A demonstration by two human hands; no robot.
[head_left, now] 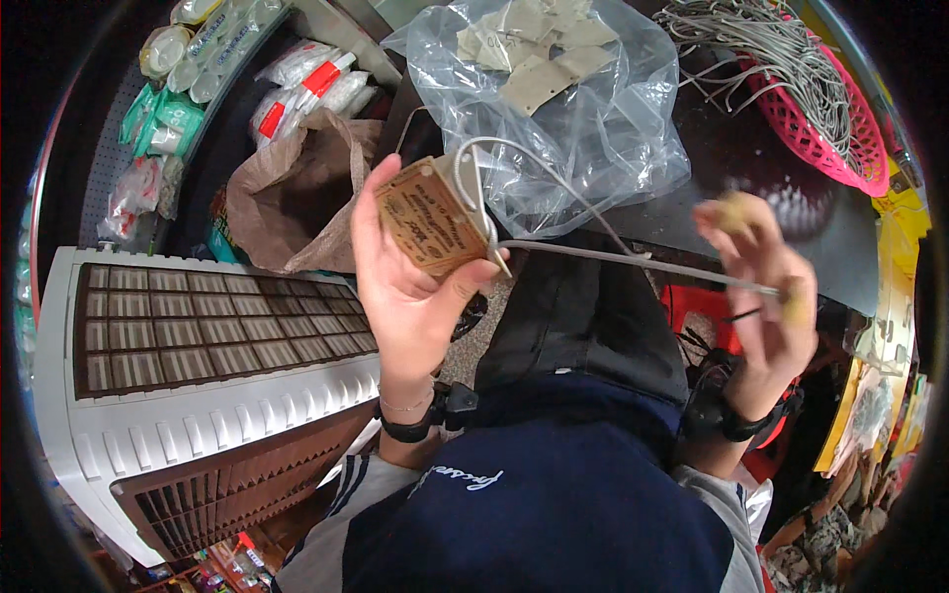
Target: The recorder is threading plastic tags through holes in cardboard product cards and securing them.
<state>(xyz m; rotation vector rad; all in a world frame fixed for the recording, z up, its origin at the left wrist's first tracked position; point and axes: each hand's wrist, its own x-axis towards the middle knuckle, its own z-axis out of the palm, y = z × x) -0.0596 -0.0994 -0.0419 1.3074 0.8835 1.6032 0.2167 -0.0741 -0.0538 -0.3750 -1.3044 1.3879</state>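
Cardboard tags [432,219], a small brown stack, sit in the left hand [407,287], raised above the lap at centre frame.

Observations, left to right:

1. White slatted unit [188,395] with a grid of brown cells occupies the lower left. Behind it lie wrapped packets [311,89] and a crumpled brown bag [297,198], well apart from both hands.

2. Left hand is closed around the stack, thumb across the lower edge and fingers behind, printed face tilted toward the camera. This grip appears chosen to keep the tags squared while the cord passes through them.

3. Grey cord [633,262] loops over the top of the stack and runs taut to the right. The tension suggests it is being drawn through.

4. Clear plastic bag [563,109] of pale blank tags lies open just beyond the hands, within easy reach as supply.

5. Right hand [766,296] is partly closed, pinching the far end of the cord between thumb and fingers; motion blur hides the exact finger positions.

6. Pink basket [840,138] at upper right holds a bundle of similar grey cords.
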